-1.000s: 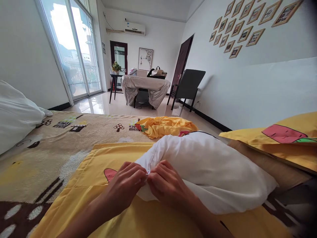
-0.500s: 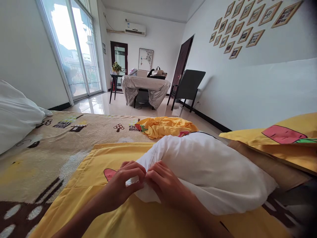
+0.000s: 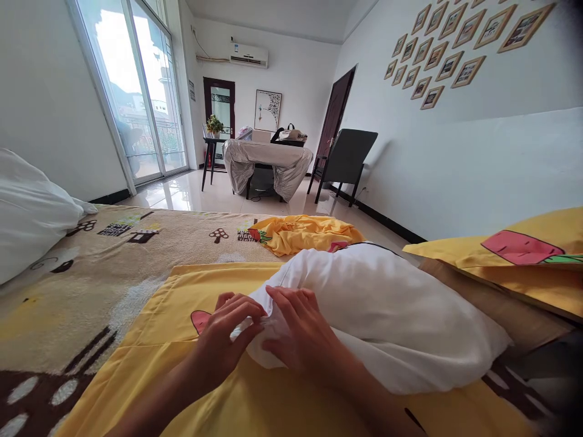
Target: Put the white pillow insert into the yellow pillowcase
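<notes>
A white pillow [image 3: 387, 315] lies on a yellow pillowcase [image 3: 182, 291] spread over the bed. My left hand [image 3: 223, 340] pinches the pillow's near left corner with curled fingers. My right hand [image 3: 300, 334] rests on top of the same corner, fingers pressed down on the white fabric. The two hands touch each other at the corner.
A second white pillow [image 3: 31, 212] sits at the left on the beige patterned blanket [image 3: 91, 267]. A crumpled yellow cloth [image 3: 305, 232] lies further up the bed. A yellow-cased pillow [image 3: 514, 255] is at the right. Beyond are a covered table [image 3: 266, 161], a dark chair [image 3: 348, 158] and glass doors [image 3: 136, 91].
My right hand has slid up onto the top of the pillow's corner. My left hand has shifted slightly left and lower, still pinching the corner.
</notes>
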`<action>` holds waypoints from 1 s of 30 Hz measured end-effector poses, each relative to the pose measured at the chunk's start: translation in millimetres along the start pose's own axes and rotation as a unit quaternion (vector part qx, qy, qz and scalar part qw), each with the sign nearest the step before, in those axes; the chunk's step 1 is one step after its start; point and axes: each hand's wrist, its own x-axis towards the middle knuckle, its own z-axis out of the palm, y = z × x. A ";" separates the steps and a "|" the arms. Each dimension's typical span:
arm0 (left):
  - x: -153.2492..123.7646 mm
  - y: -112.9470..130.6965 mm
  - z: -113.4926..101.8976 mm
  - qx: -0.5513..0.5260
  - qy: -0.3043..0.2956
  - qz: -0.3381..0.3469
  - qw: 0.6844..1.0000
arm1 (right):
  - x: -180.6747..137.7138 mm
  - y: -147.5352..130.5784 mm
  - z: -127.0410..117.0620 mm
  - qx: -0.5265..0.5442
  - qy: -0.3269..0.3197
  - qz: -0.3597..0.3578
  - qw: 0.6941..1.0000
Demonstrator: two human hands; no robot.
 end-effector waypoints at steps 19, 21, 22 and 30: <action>8.4 -19.6 -42.2 0.189 0.042 -0.047 0.980 | -0.3 31.8 -9.4 0.022 0.142 0.077 0.987; 6.4 -23.9 -52.4 0.218 -0.048 -0.088 0.971 | -2.3 37.6 -14.7 0.029 0.157 0.093 0.983; 3.6 -25.7 -54.8 0.226 -0.115 -0.105 0.962 | -3.6 40.3 -17.6 0.034 0.167 0.111 0.979; -24.1 -30.1 2.9 0.093 -0.435 -0.120 0.888 | 13.9 42.2 -75.4 0.063 0.229 0.401 0.885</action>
